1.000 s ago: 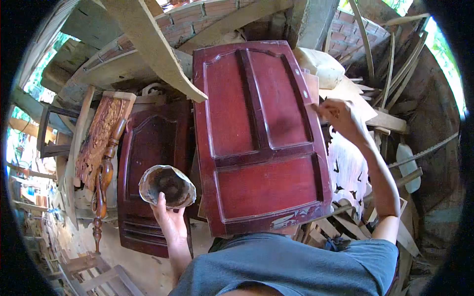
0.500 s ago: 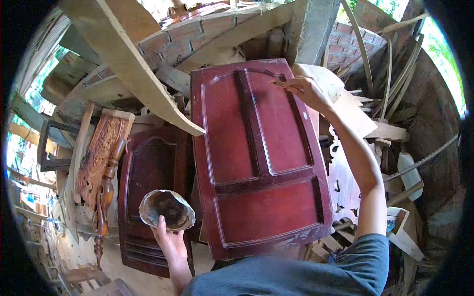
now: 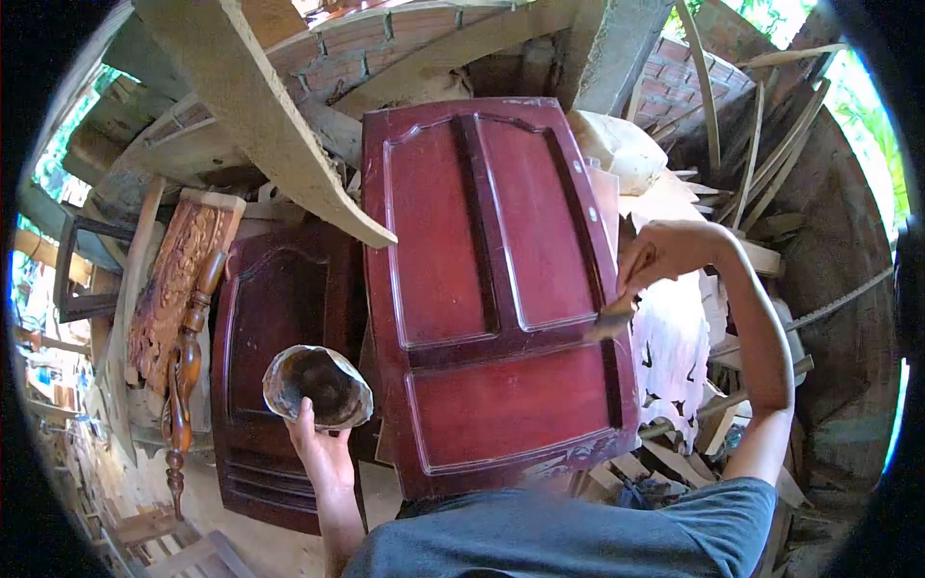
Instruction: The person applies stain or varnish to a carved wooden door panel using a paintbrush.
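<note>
A dark red panelled door [image 3: 443, 260] leans in front of me, its lower end near my body. My right hand [image 3: 665, 254] is closed around a brush [image 3: 613, 316], whose bristles lie at the door's right edge, by the middle rail. At the lower left my left hand [image 3: 323, 448] holds a round, rough-rimmed bowl [image 3: 318, 387], thumb over the rim. The inside of the bowl looks dark; what it contains cannot be made out. Behind the bowl stands a second, darker panelled door [image 3: 275, 337].
A long wooden board [image 3: 260, 116] juts in from the upper left toward the red door. Carved panel [image 3: 183, 289] and turned post [image 3: 183, 385] stand at the left. A concrete pillar [image 3: 612, 58], a pale container [image 3: 621, 149] and thin wood strips are behind and right.
My right hand has come down from the door's upper right to its lower right side with the brush. The bowl in my left hand has shifted slightly up and left in view.
</note>
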